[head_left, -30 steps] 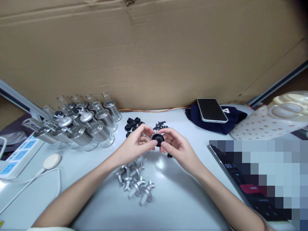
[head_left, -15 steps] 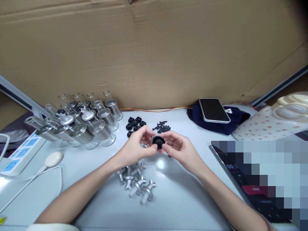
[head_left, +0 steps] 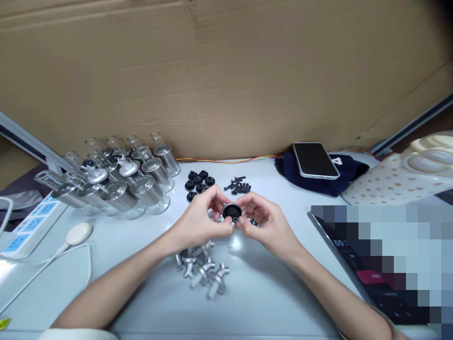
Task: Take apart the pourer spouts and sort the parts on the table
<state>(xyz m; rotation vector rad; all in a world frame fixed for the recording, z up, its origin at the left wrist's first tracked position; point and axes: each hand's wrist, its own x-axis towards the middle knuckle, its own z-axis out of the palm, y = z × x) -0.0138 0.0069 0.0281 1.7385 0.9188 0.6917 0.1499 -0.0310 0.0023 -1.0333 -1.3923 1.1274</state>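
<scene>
A round silver-rimmed spout cap with a black inside (head_left: 231,211) is pinched between the fingertips of both hands above the table, its black face tilted toward me. My left hand (head_left: 203,217) grips it from the left, the thumb at its lower edge. My right hand (head_left: 267,219) closes on the other side, its thumb pressing near the lower right of the black part. Several silver spout caps (head_left: 215,282) lie below my left hand. Behind that hand sit several black round stoppers (head_left: 198,180), partly covered by it. Small black strips (head_left: 241,189) lie farther back.
Glass bottles with metal sleeves (head_left: 150,191) crowd the left, near a power strip (head_left: 35,222) and a white round charger (head_left: 79,233) with cable. At right are a phone (head_left: 316,160) on a navy cap (head_left: 288,172), a spotted container (head_left: 378,182) and a tablet (head_left: 371,276), partly pixelated. Cardboard (head_left: 226,85) stands behind.
The black face of the spout cap has tipped more toward me, and both thumbs have shifted down slightly along its lower edge. A dark piece now shows beneath my right fingers.
</scene>
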